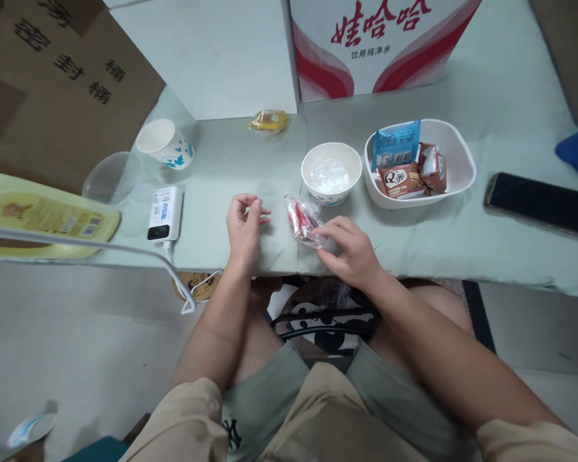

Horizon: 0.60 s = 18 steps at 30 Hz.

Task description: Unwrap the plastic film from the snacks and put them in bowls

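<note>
Near the front of the table lies a small clear plastic packet (298,217) with red and whitish contents that I cannot identify. My right hand (349,249) reaches it from the right, its fingertips closed on the packet's near right edge. To the left of the packet, apart from it, my left hand (245,221) is raised just above the cloth. Its fingers are loosely curled and partly spread, with nothing visible in them. Just behind the packet stands a white paper bowl (331,172) with clear, crinkled plastic inside. A white plastic tub (465,168) beside it holds brown snack packets (399,182) and a blue packet (395,146).
A yellow wrapped snack (270,120) lies by the white box (212,58). Leftward are a paper cup (166,144), a power bank (166,213) with a cable, and a pale yellow bottle (48,215). A phone (542,202) rests at the right. Printed cartons stand behind.
</note>
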{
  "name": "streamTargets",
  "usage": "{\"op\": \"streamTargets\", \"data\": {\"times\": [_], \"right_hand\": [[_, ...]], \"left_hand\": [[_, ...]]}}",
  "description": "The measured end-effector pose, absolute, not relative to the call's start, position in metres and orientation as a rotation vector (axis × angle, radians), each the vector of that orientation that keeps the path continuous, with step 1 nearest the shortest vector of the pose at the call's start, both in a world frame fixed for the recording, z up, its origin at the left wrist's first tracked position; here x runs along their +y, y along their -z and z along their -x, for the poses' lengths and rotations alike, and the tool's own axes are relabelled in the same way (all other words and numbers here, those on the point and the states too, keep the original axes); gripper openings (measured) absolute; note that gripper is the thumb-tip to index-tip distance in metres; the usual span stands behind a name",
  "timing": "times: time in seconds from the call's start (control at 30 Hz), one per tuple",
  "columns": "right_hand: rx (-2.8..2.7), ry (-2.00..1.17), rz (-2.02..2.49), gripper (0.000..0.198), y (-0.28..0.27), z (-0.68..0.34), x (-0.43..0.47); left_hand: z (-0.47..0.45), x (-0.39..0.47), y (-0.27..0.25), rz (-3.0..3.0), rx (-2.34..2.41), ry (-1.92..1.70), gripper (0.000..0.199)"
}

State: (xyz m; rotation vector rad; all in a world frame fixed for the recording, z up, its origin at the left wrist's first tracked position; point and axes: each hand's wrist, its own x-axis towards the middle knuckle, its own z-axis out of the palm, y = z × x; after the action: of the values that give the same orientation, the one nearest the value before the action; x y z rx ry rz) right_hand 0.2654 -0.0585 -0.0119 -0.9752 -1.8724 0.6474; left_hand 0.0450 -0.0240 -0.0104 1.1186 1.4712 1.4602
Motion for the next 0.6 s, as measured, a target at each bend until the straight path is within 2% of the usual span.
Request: {"op": "streamTargets", "data": {"times": [0.07,0.2,0.27,0.37,0.5,0.57,0.6], "right_hand": [[-1.911,-0.636,0.898,0.013,0.009,-0.266,-0.061],[-1.879,-0.798,0.679,0.042,0.006,-0.270,-0.071],[-1.853,-0.927,0.634,0.041,0.007,-0.271,-0.074],[-1.863,-0.902,0.815,0.021,0.008,-0.270,-0.076],[-1.921,-0.798,1.012,0.018,0.012,-0.266,-0.072],[-1.997,-0.799,1.042,0.020,0.015,-0.264,-0.071],[-2.055,-0.791,1.036,0.020,0.016,-0.263,-0.071]], "left_hand": [[-0.040,-0.026,0.011,-1.305,1.535,-1.546,0.031],[-0.035,-0.034,0.010,-1.748,1.453,-1.339,0.049],[-0.036,-0.034,0.013,-1.814,1.464,-1.187,0.043],[-0.036,-0.026,0.019,-1.565,1.572,-1.263,0.024],[-0.030,-0.018,0.019,-1.072,1.733,-1.822,0.029],[-0.028,-0.024,0.013,-1.049,1.820,-1.825,0.032],[-0.028,-0.028,0.009,-1.109,1.832,-1.694,0.036]]}}
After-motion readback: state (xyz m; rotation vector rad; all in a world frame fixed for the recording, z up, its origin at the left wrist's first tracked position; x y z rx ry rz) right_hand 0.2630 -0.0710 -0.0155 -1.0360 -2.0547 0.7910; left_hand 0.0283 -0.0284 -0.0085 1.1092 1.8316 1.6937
